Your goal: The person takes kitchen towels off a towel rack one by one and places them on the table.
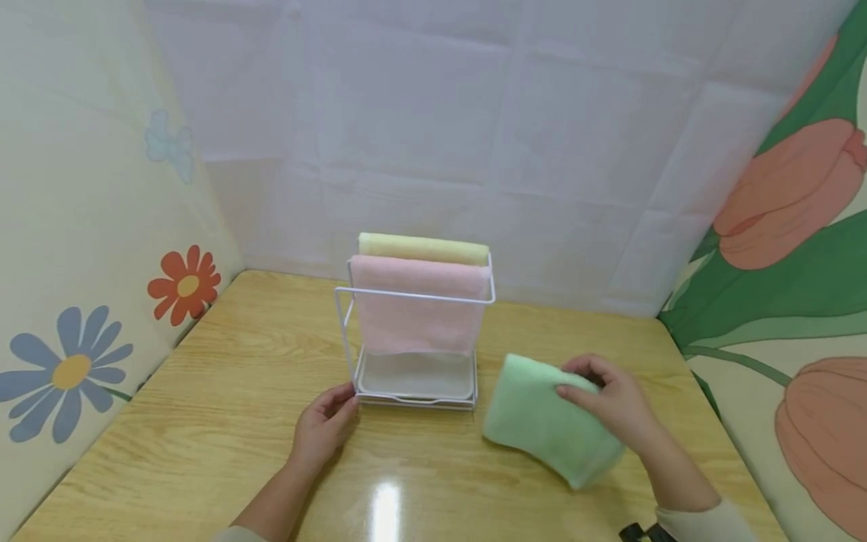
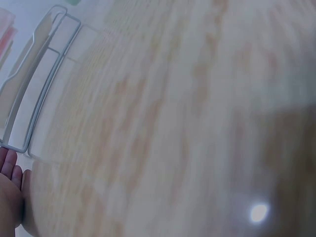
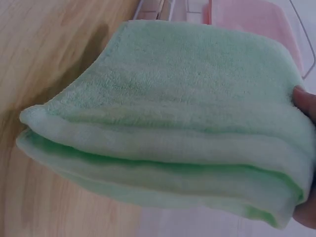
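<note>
A white wire towel rack (image 1: 415,293) stands on the table, with a pink towel (image 1: 420,309) draped over a front bar and a yellow towel (image 1: 423,248) over the bar behind it. My left hand (image 1: 325,425) holds the rack's front left bottom corner between thumb and fingers; those fingers (image 2: 9,165) also appear at the edge of the left wrist view. To the right of the rack, my right hand (image 1: 612,399) pinches a folded green towel (image 1: 549,421) by its upper right edge. Its folded layers show in the right wrist view, the thumb on top.
A white tray (image 1: 415,376) sits in the rack's base. The wooden table (image 1: 257,331) extends around the rack, backed by a white cloth (image 1: 406,128). Flower-patterned panels (image 1: 74,226) flank it left and right. A black object (image 1: 646,533) is at the right wrist.
</note>
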{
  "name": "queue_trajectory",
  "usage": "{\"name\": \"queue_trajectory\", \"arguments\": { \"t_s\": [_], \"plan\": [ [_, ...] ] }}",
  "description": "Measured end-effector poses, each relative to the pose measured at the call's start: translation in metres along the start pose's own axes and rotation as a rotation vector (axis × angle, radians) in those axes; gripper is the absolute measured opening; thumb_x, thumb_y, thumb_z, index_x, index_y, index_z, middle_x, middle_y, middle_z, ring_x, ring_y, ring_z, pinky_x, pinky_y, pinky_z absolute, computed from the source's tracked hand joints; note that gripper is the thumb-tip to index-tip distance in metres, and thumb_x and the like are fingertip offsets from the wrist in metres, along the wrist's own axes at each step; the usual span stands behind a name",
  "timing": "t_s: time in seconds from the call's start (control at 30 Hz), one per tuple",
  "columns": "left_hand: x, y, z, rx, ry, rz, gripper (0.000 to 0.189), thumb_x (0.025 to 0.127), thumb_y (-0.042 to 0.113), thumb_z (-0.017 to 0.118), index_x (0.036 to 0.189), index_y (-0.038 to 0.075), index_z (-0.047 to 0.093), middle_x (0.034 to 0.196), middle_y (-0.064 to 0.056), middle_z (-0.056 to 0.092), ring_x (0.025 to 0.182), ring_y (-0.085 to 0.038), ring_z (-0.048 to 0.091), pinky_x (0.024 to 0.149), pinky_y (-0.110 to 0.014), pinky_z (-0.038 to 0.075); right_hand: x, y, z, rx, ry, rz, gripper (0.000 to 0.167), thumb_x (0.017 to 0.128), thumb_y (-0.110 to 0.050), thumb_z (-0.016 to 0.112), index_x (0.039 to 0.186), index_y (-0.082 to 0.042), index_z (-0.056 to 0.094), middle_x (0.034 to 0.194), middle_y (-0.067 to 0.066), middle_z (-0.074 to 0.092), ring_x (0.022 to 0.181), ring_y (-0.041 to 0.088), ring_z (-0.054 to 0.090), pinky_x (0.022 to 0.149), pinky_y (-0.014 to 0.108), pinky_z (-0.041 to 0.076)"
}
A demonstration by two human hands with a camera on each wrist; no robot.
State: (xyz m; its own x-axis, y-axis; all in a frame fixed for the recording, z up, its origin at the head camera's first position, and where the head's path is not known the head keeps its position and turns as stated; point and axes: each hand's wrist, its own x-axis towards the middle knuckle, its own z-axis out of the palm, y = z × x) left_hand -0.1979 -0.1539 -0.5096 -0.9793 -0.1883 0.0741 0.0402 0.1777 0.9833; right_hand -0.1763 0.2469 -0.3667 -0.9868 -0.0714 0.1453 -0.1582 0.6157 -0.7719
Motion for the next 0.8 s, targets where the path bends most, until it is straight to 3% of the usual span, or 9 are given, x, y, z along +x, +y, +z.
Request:
{"name": "queue_trajectory", "arguments": {
  "t_s": [0.33,0.8],
  "plan": [
    [0.002,-0.001,0.0,-0.004,0.0,0.005,0.033,0.093,0.006,0.064,0.122,-0.011,0.06,0.123,-0.028,0.064,0.085,0.012,0.057,0.075,-0.008,0.051,-0.009,0.005,0.009,0.053,-0.056,0.029,0.028,0.084,-0.02,0.078,0.106,-0.006,0.068,0.1,0.006,0.07,0.082,0.004,0.057,0.069,0.021,0.051],
    [0.002,-0.003,0.001,0.0,0.006,-0.003,0.032,0.093,0.005,0.064,0.122,-0.01,0.061,0.122,-0.027,0.064,0.086,0.012,0.057,0.076,-0.009,0.052,0.012,0.033,0.01,0.026,-0.048,0.106,0.034,0.087,-0.025,0.076,0.111,-0.004,0.065,0.096,0.006,0.067,0.084,0.01,0.057,0.07,0.022,0.049]
  ]
}}
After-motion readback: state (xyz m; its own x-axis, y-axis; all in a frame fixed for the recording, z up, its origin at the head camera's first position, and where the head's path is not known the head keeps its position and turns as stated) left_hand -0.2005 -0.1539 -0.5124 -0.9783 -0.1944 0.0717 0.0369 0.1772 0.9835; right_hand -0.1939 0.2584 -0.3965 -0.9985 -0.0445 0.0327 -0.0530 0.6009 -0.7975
